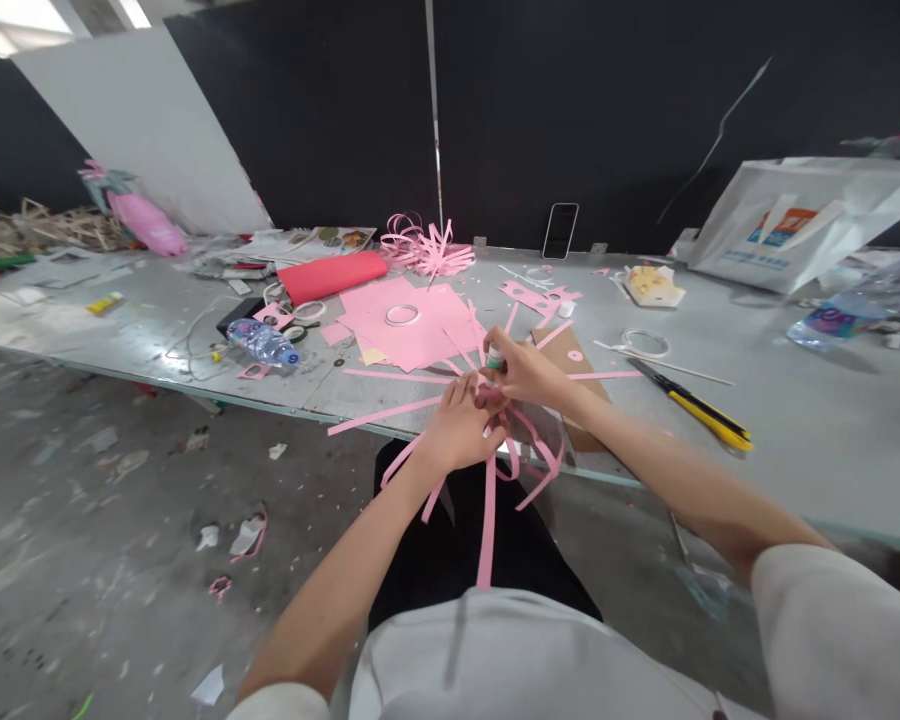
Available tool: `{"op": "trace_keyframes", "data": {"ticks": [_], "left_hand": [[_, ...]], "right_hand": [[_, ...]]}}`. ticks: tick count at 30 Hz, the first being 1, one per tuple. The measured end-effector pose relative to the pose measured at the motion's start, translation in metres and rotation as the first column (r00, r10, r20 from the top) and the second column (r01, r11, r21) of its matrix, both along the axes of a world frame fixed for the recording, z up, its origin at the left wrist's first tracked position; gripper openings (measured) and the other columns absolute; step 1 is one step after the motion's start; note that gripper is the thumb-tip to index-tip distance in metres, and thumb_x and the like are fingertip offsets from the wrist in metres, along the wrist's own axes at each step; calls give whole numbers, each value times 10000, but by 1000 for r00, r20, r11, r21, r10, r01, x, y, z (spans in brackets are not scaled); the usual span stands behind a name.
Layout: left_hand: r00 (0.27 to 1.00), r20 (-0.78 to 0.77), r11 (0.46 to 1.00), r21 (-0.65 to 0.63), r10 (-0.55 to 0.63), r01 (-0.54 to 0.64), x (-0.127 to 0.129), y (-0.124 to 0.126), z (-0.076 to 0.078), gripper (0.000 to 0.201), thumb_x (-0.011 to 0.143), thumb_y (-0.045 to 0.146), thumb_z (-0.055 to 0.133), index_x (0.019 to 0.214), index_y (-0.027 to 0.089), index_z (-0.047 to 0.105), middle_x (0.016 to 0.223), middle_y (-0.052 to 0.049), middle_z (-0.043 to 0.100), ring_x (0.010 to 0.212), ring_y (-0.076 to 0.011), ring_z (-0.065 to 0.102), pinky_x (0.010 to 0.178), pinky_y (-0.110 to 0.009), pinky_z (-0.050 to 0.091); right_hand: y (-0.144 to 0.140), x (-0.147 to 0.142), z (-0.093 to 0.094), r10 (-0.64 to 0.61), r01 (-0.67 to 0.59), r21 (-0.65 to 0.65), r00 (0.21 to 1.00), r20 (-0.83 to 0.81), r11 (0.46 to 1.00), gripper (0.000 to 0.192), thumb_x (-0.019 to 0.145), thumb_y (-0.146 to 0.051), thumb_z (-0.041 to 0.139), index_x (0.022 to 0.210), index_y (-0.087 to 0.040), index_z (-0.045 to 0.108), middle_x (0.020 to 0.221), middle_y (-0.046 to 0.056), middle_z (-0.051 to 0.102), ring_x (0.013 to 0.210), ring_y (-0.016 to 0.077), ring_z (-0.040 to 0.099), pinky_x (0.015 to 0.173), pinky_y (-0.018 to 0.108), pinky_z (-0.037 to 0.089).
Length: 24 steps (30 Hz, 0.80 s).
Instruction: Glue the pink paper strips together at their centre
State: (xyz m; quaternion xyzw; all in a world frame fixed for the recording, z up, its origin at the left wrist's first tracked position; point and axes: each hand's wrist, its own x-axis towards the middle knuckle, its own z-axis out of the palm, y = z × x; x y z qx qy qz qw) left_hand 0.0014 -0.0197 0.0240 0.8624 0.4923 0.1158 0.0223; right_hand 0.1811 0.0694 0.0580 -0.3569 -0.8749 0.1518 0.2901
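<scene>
Pink paper strips (487, 520) spread out like spokes at the table's front edge, several hanging down over my lap. My left hand (461, 430) is at their middle, its fingers over the strips and its thumb lower down, gripping them. My right hand (529, 375) is closed around a small bottle (494, 356) with a white and green surface, held just above the point where the strips meet. My fingers hide most of that middle and the bottle's lower end. Under the strips on the right lies a brown cardboard piece (581, 350).
Pink sheets (420, 335) with a white ring (403, 316) lie behind my left hand. A red roll (334, 275), curled pink strips (427, 248) and a plastic bottle (261, 342) lie left. A yellow utility knife (709, 418), a phone (560, 231) and a white bag (795, 225) are right.
</scene>
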Motion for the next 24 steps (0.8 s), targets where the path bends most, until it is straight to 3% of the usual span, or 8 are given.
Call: {"op": "trace_keyframes", "data": {"ticks": [14, 24], "left_hand": [[999, 35, 1000, 27, 1, -2, -2, 1, -2, 472, 1034, 442, 584, 1469, 283, 678, 1695, -100, 477, 1638, -380, 292, 1339, -634, 260], [999, 35, 999, 35, 7, -8, -2, 2, -3, 494, 1040, 420, 573, 1504, 273, 659, 1712, -102, 461, 1646, -366, 291, 1351, -603, 249]], "right_hand": [[2, -1, 0, 9, -9, -7, 1000, 5, 1000, 340, 934, -281, 562, 1265, -217, 509, 763, 8, 646, 596, 190, 521, 608, 261, 328], [2, 0, 2, 12, -12, -32, 1000, -2, 999, 343, 937, -274, 557, 1269, -213, 502, 707, -23, 599, 579, 183, 491, 624, 274, 337]]}}
